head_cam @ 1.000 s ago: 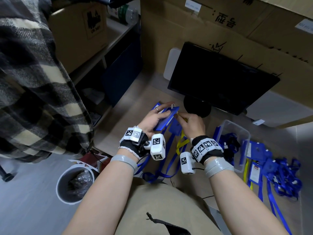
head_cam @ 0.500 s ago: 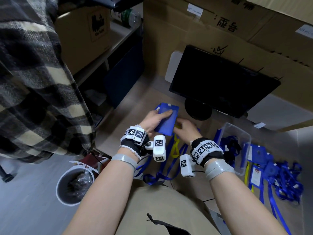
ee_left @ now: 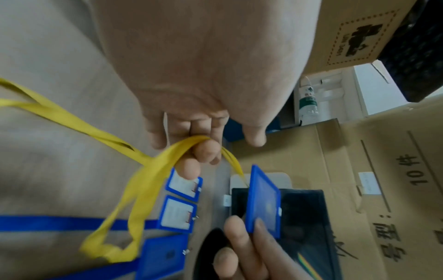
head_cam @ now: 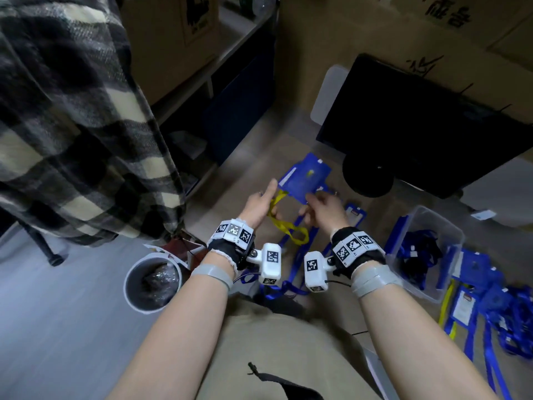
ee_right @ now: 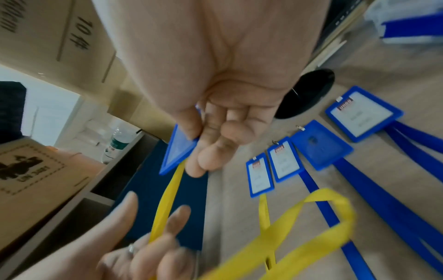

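A blue badge holder [head_cam: 305, 180] hangs in the air above the desk, in front of the monitor. My right hand [head_cam: 310, 202] pinches its lower edge between thumb and fingers, as the right wrist view shows [ee_right: 177, 151]. A yellow lanyard [head_cam: 285, 223] runs from the holder's corner down to a loose loop. My left hand [head_cam: 269, 197] holds this lanyard close to the holder. In the left wrist view the yellow lanyard [ee_left: 143, 170] passes over curled fingers [ee_left: 203, 151]. The index finger points up beside the holder.
Several blue badge holders [ee_right: 285, 159] with blue lanyards lie on the desk under my hands. A black monitor [head_cam: 418, 125] stands behind, against cardboard boxes [head_cam: 375, 33]. A clear bin [head_cam: 450, 235] of lanyards sits right. A waste bin [head_cam: 153, 281] and a plaid coat [head_cam: 72, 111] are left.
My left hand has let go of the blue holder's face and taken the yellow lanyard. The right hand now pinches the holder, which has tipped further from me.
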The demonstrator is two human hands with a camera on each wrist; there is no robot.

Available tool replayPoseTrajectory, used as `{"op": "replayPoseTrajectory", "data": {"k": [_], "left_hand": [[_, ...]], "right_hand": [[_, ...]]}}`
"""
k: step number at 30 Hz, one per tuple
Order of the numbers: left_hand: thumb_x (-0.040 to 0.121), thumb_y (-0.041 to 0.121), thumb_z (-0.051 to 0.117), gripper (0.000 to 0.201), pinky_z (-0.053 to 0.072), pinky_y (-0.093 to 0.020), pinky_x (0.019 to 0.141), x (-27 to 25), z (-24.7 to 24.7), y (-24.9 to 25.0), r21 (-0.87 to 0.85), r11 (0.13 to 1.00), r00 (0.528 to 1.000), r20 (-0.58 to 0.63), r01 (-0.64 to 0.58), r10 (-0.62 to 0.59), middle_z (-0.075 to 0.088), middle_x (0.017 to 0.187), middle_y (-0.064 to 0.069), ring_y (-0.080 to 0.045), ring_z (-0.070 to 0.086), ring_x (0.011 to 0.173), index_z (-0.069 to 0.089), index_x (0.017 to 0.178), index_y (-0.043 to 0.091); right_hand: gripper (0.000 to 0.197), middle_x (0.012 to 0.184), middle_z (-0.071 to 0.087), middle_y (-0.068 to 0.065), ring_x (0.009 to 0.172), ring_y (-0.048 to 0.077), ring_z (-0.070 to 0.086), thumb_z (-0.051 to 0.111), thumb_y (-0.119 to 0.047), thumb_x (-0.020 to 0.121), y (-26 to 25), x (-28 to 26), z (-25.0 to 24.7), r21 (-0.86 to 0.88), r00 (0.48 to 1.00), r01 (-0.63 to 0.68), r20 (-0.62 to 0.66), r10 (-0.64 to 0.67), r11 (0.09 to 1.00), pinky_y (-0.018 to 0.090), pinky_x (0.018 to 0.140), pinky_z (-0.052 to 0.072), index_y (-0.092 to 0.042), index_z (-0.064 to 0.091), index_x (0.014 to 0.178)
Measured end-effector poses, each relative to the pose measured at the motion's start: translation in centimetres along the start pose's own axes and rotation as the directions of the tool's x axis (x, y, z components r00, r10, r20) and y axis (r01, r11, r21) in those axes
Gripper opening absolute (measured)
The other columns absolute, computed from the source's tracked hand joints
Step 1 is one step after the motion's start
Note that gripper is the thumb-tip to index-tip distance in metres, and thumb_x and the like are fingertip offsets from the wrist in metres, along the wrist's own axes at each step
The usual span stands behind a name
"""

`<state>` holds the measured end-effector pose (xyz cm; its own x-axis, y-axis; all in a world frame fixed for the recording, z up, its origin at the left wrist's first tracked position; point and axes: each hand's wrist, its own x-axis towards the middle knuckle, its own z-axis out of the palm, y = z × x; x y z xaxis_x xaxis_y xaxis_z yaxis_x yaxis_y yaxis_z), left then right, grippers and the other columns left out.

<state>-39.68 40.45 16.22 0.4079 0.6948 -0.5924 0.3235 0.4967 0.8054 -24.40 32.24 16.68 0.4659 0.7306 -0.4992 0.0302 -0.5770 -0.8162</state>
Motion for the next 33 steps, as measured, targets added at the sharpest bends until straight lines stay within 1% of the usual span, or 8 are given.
{"op": "replayPoseTrajectory", "data": {"k": [5,12,16,21,23,28,31,33], "left_hand": [[0.099,0.024,0.054,0.031,0.036,-0.019,0.037,-0.7,-3.1,-3.7,-0.025,0.99,0.99,-0.005,0.138,-0.138,0.035,0.048,-0.004,-0.012,0.035,0.031,0.05,0.07,0.011],[0.095,0.014,0.051,0.032,0.038,-0.022,0.039,-1.3,-7.9,-9.2,0.231,0.943,0.97,-0.073,0.241,-0.23,0.055,0.047,0.002,-0.014,0.045,0.032,0.053,0.063,0.01],[0.094,0.011,0.052,0.013,0.04,-0.018,0.039,-2.1,-9.2,-11.2,0.25,0.918,0.948,-0.156,0.308,-0.276,0.059,0.064,0.0,-0.006,0.046,0.035,0.065,0.094,0.009],[0.086,0.035,0.062,0.053,0.042,-0.022,0.095,-1.6,-9.2,-12.0,0.369,0.863,0.934,-0.223,0.345,-0.278,0.059,0.122,-0.005,-0.017,0.059,0.111,0.055,0.134,0.012],[0.08,0.041,0.063,0.061,0.043,-0.034,0.105,-0.9,-7.9,-11.4,0.31,0.889,0.933,-0.233,0.338,-0.274,0.058,0.129,-0.007,-0.024,0.06,0.115,0.053,0.134,0.015],[0.091,0.018,0.059,0.031,0.048,-0.02,0.064,0.8,-0.6,-7.0,0.256,0.944,0.977,-0.107,0.207,-0.185,0.063,0.094,-0.01,-0.015,0.06,0.068,0.059,0.121,0.011],[0.09,0.012,0.057,0.019,0.038,-0.018,0.049,1.6,5.8,-4.8,0.304,0.949,0.994,0.032,0.086,-0.101,0.062,0.086,-0.01,-0.013,0.058,0.06,0.062,0.108,0.013],[0.087,0.013,0.057,0.018,0.035,-0.019,0.046,1.6,10.4,-3.6,0.301,0.953,0.988,0.133,0.034,-0.077,0.061,0.081,-0.012,-0.023,0.057,0.066,0.064,0.102,0.01]], "right_hand": [[0.025,0.069,0.065,0.014,0.03,0.011,0.053,0.04,-0.014,0.101,2.5,3.2,3.3,0.099,0.984,-0.174,-0.016,0.177,0.98,0.015,0.031,0.031,-0.01,0.045,0.077],[0.024,0.071,0.063,0.013,0.028,0.007,0.05,0.039,-0.012,0.097,8.6,8.2,9.4,-0.034,0.926,-0.367,0.078,0.368,0.93,0.014,0.032,0.03,-0.01,0.048,0.075],[0.025,0.071,0.056,0.002,0.03,-0.002,0.05,0.038,-0.019,0.101,9.8,9.9,10.5,-0.149,0.9,-0.386,0.157,0.407,0.91,0.017,0.041,0.042,-0.015,0.054,0.083],[0.021,0.091,0.059,0.001,0.035,-0.007,0.053,0.047,-0.025,0.098,9.0,9.4,9.1,-0.204,0.895,-0.35,0.216,0.391,0.914,0.017,0.048,0.047,-0.02,0.058,0.082],[0.019,0.096,0.062,0.005,0.037,-0.006,0.054,0.051,-0.025,0.096,8.2,8.0,7.6,-0.181,0.888,-0.37,0.221,0.404,0.911,0.018,0.049,0.049,-0.013,0.065,0.096],[0.031,0.106,0.069,0.023,0.037,-0.002,0.054,0.052,-0.011,0.096,6.9,2.9,0.9,-0.03,0.927,-0.346,0.144,0.347,0.938,0.014,0.036,0.038,0.002,0.059,0.123],[0.026,0.068,0.065,0.014,0.031,0.006,0.05,0.052,0.002,0.092,7.3,0.1,-5.3,0.155,0.94,-0.33,-0.034,0.339,0.931,0.011,0.03,0.028,0.013,0.059,0.115],[0.015,0.055,0.063,0.005,0.035,0.01,0.051,0.052,0.004,0.092,8.1,-1.9,-9.9,0.194,0.936,-0.304,-0.123,0.331,0.933,0.012,0.03,0.031,0.001,0.064,0.102]]}}
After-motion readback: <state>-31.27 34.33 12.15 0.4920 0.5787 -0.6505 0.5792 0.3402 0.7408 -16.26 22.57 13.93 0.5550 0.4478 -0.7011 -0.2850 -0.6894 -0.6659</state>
